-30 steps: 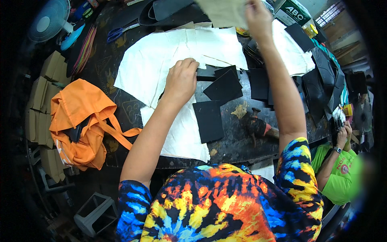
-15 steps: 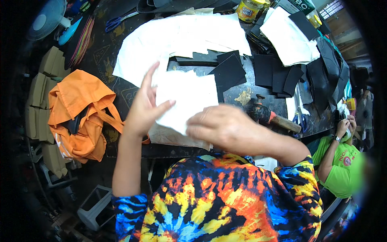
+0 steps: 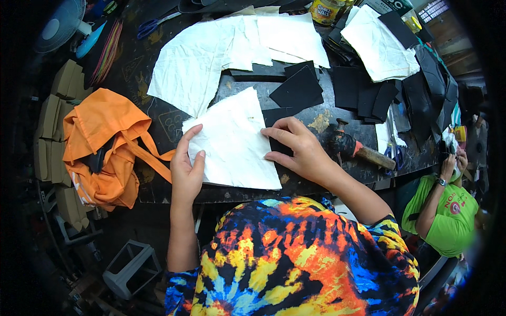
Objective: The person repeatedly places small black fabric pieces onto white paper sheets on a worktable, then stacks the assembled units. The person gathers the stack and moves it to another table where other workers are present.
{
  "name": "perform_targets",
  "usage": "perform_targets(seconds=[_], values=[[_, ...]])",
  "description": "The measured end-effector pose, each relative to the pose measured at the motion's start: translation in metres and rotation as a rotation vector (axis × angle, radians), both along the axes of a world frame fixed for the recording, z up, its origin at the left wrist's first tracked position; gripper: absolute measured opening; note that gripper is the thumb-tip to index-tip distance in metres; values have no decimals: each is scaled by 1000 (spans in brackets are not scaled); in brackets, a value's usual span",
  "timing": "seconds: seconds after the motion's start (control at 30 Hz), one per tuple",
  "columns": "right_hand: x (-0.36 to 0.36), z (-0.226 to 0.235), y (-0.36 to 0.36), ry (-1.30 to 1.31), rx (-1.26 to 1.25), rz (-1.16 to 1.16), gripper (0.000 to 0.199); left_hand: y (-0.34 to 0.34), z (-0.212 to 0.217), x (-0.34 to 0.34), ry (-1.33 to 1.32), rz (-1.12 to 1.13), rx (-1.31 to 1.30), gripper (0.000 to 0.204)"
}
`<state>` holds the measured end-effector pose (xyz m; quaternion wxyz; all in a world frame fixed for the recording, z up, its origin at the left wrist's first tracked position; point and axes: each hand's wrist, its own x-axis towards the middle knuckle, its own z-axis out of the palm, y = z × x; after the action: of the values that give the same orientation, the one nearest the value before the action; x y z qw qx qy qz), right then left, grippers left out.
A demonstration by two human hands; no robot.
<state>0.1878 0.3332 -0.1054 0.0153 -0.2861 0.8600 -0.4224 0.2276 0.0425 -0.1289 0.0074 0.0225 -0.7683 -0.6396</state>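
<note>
A white piece of cloth (image 3: pixel 232 142), roughly four-sided and lightly creased, lies at the near side of the dark table. My left hand (image 3: pixel 187 166) grips its left edge, thumb on top and fingers behind. At the opposite edge, my right hand (image 3: pixel 300 147) pinches the cloth between thumb and fingers. Beyond it, larger overlapping white cloth pieces (image 3: pixel 192 60) spread across the table. Black flat pieces (image 3: pixel 299 90) lie just past my right hand, one partly tucked beside the cloth.
An orange bag (image 3: pixel 108 142) sits left, its strap reaching toward my left wrist. A hammer (image 3: pixel 371 157) and blue-handled scissors (image 3: pixel 395 152) lie right. More black pieces (image 3: pixel 363 95), a white cloth stack (image 3: pixel 379 45) and a jar (image 3: pixel 325 11) stand farther back. A co-worker in green (image 3: pixel 448 216) sits right.
The white cloth has come down nearer to me and now lies flatter. My right hand has moved from its lower edge to its right edge; my left hand has lowered along the left edge.
</note>
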Motion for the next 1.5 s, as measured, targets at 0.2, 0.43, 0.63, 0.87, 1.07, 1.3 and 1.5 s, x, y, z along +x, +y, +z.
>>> perform_targets(seconds=[0.2,0.43,0.63,0.87,1.07,1.3,1.5], values=[[-1,-5,-6,19,54,-5,48,-2,8,-3,5,8,-194,56],[-31,16,28,-21,-12,-156,41,12,40,5,275,220,-821,53],[-83,21,67,255,585,-454,30,40,51,-13,434,26,-621,39],[-71,3,58,56,95,-320,19,92,33,-78,496,-234,-362,34],[-54,18,54,156,-423,-415,24,122,39,-127,607,-275,-301,37],[-36,36,74,-345,-531,-288,35,63,25,-49,468,-287,-492,51],[-22,2,36,-502,-537,-123,29,68,2,-4,316,-301,-454,101]])
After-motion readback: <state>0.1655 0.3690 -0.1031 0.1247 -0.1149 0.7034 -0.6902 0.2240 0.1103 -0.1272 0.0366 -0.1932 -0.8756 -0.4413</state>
